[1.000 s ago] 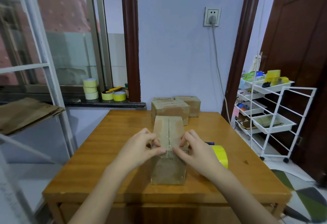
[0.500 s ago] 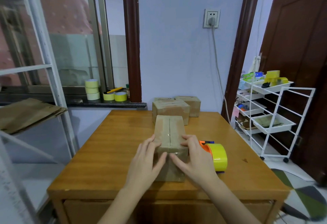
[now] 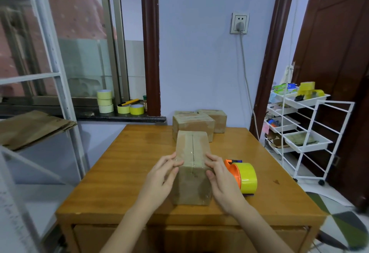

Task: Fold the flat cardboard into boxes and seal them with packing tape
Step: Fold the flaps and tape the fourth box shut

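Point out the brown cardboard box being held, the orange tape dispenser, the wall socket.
brown cardboard box (image 3: 191, 148), head view, taped top face
orange tape dispenser (image 3: 232, 169), head view, orange body
wall socket (image 3: 240, 22), head view, faceplate

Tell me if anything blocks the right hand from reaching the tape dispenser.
Nothing visible does. The right hand rests on the box, and the tape dispenser sits just beside it on the table.

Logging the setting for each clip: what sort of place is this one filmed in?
Most likely a room in a home used as a small packing corner. A wooden table stands by a window, spare tape rolls sit on the sill, and a white wire trolley of supplies stands by a dark wooden door.
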{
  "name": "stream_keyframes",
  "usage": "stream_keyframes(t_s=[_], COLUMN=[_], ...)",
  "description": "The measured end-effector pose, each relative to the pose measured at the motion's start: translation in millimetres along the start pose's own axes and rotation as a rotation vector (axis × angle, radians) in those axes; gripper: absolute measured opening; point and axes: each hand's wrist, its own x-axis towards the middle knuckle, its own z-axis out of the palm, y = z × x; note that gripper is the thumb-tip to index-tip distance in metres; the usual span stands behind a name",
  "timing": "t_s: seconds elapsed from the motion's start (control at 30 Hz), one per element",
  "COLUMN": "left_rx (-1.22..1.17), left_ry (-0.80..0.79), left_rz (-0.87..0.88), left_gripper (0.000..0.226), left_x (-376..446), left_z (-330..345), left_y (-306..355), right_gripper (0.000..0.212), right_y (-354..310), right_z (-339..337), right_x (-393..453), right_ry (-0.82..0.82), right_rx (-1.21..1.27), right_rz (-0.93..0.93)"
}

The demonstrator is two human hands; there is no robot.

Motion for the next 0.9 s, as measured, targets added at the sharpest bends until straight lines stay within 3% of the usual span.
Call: stream_keyframes(t_s=[0.1, 0.23, 0.43, 0.57, 0.7, 0.8, 0.9], left_rx=[-0.03, 0.015, 0.013, 0.211, 0.401, 0.512, 0.567], left_ry=[0.008, 0.059, 0.041, 0.084, 0.109, 0.172, 0.21], left_rz=[-0.032, -0.075, -0.023, 0.043, 0.112, 0.127, 0.133], left_gripper=[0.024, 0.026, 0.022, 0.023, 0.019, 0.023, 0.025], left_x=[2.7, 7.6, 2.7, -7.0, -11.1, -4.7, 5.9], left_z=[1.4, 5.1, 1.1, 5.7, 17.3, 36.5, 53.3], left_y=[2.0, 4.3, 6.4, 11.2, 31.4, 43.3, 50.0], right_gripper=[0.031, 0.032, 0.019, 0.02, 0.027, 0.042, 0.036], right_y=[-2.6, -7.4, -3.6, -0.2, 1.6, -3.3, -11.4], right_z=[-4.9, -4.4, -1.1, -7.1, -11.4, -9.4, -4.2], right_x=[-1.7, -0.6, 2.6, 6.8, 14.6, 17.8, 12.5], right_ry=[0.013, 0.055, 0.068, 0.015, 0.037, 0.082, 0.092], right_rx=[0.126, 0.055, 0.176, 0.257, 0.126, 0.112, 0.07], right_rz=[0.051, 0.095, 0.079, 0.159, 0.223, 0.418, 0.44])
